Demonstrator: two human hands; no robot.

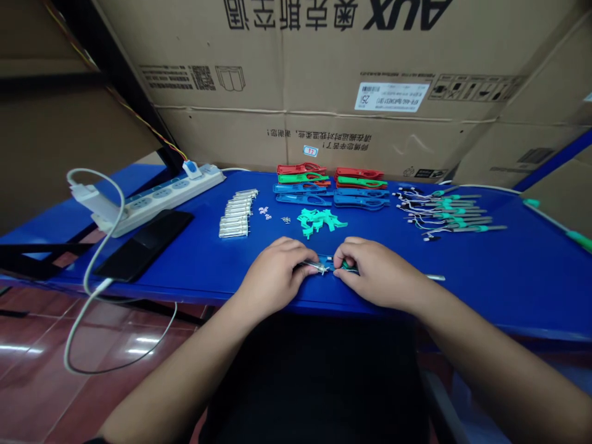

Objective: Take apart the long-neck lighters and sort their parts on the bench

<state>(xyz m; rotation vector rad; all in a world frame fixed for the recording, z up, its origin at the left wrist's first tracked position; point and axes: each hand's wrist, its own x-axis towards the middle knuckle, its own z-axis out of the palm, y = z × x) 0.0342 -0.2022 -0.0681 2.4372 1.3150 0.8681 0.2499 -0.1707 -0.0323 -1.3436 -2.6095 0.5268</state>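
Near the table's front edge my left hand [277, 274] is closed on a small silvery cylinder [316, 266], its tip pointing right. My right hand [372, 271] pinches a small green-and-dark piece [346, 266], partly hidden by the fingers. Between the two hands lies a blue plastic part [326, 261], mostly covered by them. Just beyond are several loose turquoise clips [319, 222]. A row of silvery cylinders [235, 216] lies to the left, with tiny pink pieces [264, 212] and small dark pieces [286, 220] beside it.
Red, green and blue plastic shells [361, 188] sit in two stacks at the back. Wired sticks with turquoise parts [462, 216] lie right, and a metal strip [435, 277] near my right wrist. A black phone [145, 245], white cable and power strip [171, 197] are left. Cardboard [324, 74] stands behind.
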